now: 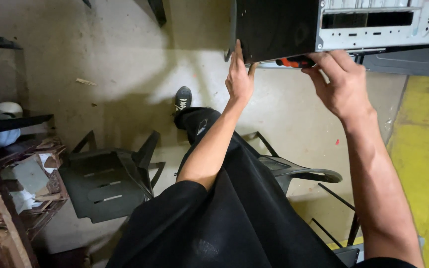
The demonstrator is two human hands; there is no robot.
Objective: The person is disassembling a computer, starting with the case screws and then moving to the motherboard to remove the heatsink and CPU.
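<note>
Computer case (pixel 279 27) held up at the top of view, left hand (pixel 239 79) pressed flat against its black side, orange-black screwdriver (pixel 296 62) pinched by right hand (pixel 343 82) under it, open bay (pixel 368 19) seen dark, contents not told.

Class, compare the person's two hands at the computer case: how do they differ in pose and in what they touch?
The left hand lies open and flat against the black side of the computer case; the right hand curls its fingers round an orange-and-black tool handle. The left holds nothing; the right grips. Both reach up to the case's lower edge.
</note>
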